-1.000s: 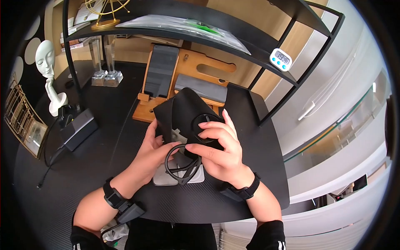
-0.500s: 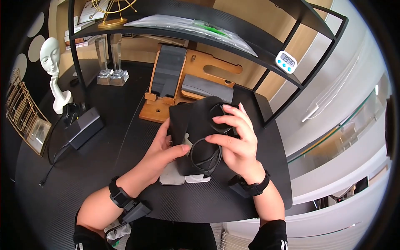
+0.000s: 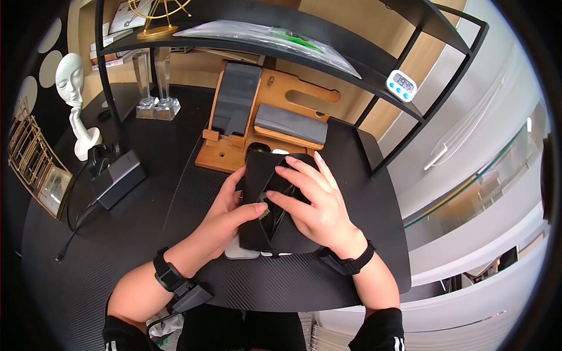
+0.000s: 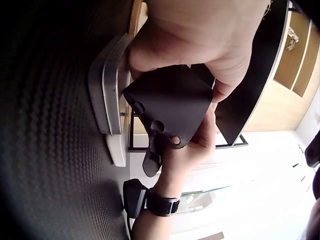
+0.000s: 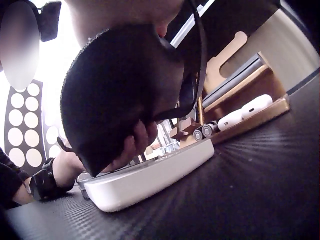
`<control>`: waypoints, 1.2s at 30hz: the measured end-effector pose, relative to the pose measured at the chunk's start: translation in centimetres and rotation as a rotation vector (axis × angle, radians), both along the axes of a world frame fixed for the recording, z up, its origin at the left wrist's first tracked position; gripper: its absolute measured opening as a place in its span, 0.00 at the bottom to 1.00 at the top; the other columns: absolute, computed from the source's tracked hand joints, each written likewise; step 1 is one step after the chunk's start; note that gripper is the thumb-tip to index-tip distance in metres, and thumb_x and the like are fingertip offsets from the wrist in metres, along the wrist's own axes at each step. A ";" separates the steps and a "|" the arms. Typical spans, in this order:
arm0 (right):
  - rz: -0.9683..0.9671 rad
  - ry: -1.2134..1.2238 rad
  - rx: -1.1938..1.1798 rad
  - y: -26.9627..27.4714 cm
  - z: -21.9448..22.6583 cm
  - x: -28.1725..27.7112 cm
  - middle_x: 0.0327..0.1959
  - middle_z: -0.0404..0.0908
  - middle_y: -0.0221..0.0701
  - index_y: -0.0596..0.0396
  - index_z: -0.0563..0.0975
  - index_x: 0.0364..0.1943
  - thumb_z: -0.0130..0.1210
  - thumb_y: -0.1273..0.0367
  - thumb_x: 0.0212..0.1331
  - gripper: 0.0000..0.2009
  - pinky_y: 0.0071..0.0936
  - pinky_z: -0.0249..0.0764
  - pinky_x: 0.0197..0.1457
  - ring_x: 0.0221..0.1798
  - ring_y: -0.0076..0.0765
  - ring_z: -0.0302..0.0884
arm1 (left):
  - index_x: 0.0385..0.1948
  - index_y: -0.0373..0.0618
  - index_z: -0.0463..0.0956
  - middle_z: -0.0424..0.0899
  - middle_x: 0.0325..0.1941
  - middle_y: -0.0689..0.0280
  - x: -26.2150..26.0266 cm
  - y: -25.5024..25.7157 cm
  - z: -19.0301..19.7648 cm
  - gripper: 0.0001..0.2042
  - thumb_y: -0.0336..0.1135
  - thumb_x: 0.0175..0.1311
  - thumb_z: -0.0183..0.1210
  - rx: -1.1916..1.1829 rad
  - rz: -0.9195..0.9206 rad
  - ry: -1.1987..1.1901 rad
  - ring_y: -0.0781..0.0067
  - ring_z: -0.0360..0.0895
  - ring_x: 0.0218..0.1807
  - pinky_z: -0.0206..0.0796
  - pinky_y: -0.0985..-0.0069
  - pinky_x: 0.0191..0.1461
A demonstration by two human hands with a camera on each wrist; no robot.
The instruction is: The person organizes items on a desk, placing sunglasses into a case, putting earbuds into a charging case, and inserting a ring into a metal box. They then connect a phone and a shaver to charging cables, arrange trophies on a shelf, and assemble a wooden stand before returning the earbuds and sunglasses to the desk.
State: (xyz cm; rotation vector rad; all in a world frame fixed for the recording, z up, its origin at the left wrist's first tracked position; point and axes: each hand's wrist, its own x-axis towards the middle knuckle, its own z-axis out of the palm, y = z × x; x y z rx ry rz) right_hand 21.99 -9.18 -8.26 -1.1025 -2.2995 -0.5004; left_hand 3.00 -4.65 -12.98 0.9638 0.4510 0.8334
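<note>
In the head view my left hand (image 3: 213, 225) holds a soft black case (image 3: 252, 237) by its left side, thumb on the front and fingers behind. A small greenish-grey piece with a zigzag edge (image 3: 265, 210) shows beside that thumb. My right hand (image 3: 319, 207) grips black eyeglasses (image 3: 275, 221) at the case's opening; its fingers cover most of them and its thumb is hidden. One folded end of the case (image 4: 170, 97) faces the left wrist view. A thin dark loop of the eyeglasses (image 5: 201, 55) curves beside the case in the right wrist view.
Under the case lies a flat white-sided box (image 5: 150, 177). Behind it stands a wooden stand (image 3: 213, 155) with a phone (image 3: 237, 99) and a grey case (image 3: 291, 124). A black adapter (image 3: 120, 178) sits left. A black shelf (image 3: 246, 44) bears a timer (image 3: 401, 86).
The round rims, earlier in plain view above the case, have moved in among its folds. My right hand has shifted left over the case. My left hand keeps its hold.
</note>
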 end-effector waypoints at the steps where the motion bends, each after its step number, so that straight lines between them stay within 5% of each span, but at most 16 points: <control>1: -0.002 0.000 0.000 -0.1 0.2 -0.1 0.51 0.73 0.36 0.45 0.80 0.39 0.56 0.77 0.41 0.17 0.57 0.58 0.64 0.61 0.44 0.67 | 0.67 0.44 0.41 0.68 0.51 0.59 0.0 0.0 0.0 0.39 0.29 0.57 0.58 0.008 -0.001 -0.009 0.72 0.68 0.54 0.61 0.73 0.59; 7: -0.130 0.150 0.123 0.1 -0.5 -0.2 0.46 0.73 0.35 0.50 0.79 0.39 0.57 0.79 0.38 0.18 0.56 0.56 0.65 0.54 0.44 0.71 | 0.67 0.46 0.43 0.68 0.51 0.60 0.0 -0.2 0.3 0.38 0.28 0.57 0.58 -0.004 0.014 -0.034 0.73 0.68 0.53 0.61 0.74 0.58; 12: -0.059 0.156 0.127 0.2 -0.8 0.2 0.35 0.75 0.28 0.52 0.80 0.32 0.61 0.78 0.37 0.13 0.53 0.56 0.65 0.44 0.35 0.75 | 0.66 0.46 0.44 0.68 0.51 0.61 0.1 0.0 -0.1 0.38 0.28 0.56 0.58 -0.005 0.027 -0.059 0.73 0.68 0.53 0.61 0.74 0.58; 17: 0.084 0.063 0.002 0.2 -1.0 -0.3 0.38 0.77 0.30 0.54 0.80 0.32 0.60 0.73 0.38 0.11 0.54 0.55 0.66 0.48 0.34 0.74 | 0.66 0.46 0.44 0.68 0.51 0.62 0.1 0.0 -0.1 0.39 0.26 0.54 0.60 0.043 0.047 -0.033 0.74 0.67 0.54 0.59 0.74 0.59; 23: 0.033 -0.032 -0.058 -0.5 -1.2 -0.7 0.38 0.76 0.27 0.53 0.78 0.30 0.58 0.71 0.42 0.09 0.55 0.51 0.69 0.53 0.32 0.70 | 0.67 0.48 0.41 0.66 0.54 0.61 0.3 -0.4 0.1 0.42 0.25 0.53 0.62 0.216 0.053 0.073 0.71 0.64 0.58 0.56 0.72 0.62; 36: 0.069 0.142 0.005 -0.8 -1.6 -0.5 0.42 0.76 0.31 0.52 0.79 0.29 0.57 0.77 0.37 0.10 0.60 0.43 0.69 0.54 0.38 0.72 | 0.66 0.44 0.45 0.67 0.57 0.61 0.5 -0.4 0.3 0.41 0.21 0.51 0.62 0.205 0.122 -0.027 0.72 0.66 0.58 0.59 0.74 0.62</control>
